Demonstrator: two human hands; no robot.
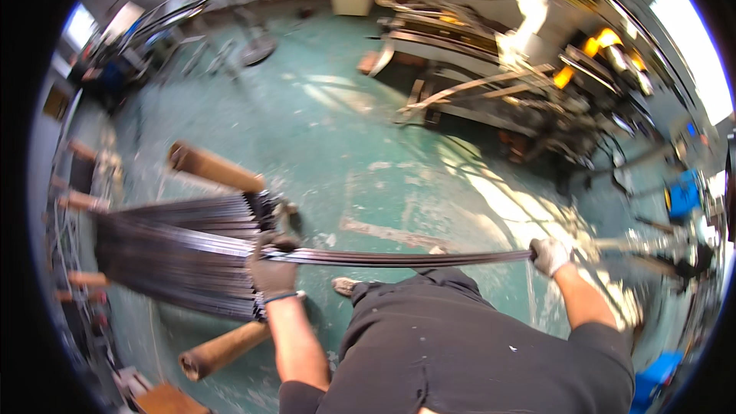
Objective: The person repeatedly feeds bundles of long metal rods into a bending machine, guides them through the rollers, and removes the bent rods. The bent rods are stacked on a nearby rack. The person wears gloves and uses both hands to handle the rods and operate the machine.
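Observation:
A bundle of long, thin dark metal strips (pixel 414 259) runs level across my front. Its right end is gripped by my right hand (pixel 550 256), which wears a pale work glove. My left hand (pixel 274 270), in a darker grey glove, is closed around the strips farther left, over the right edge of a stack. That stack of similar metal strips (pixel 176 264) lies at the left, fanned in rows. How far the held bundle reaches over the stack is hard to tell.
Brown cardboard-like tubes (pixel 218 169) stick out beside the stack, another tube (pixel 224 349) nearer me. A machine bench (pixel 460 46) with pipes and bars stands far right. Blue containers (pixel 684 193) sit at the right edge. A round metal base (pixel 257 50) stands on the green floor (pixel 337 138).

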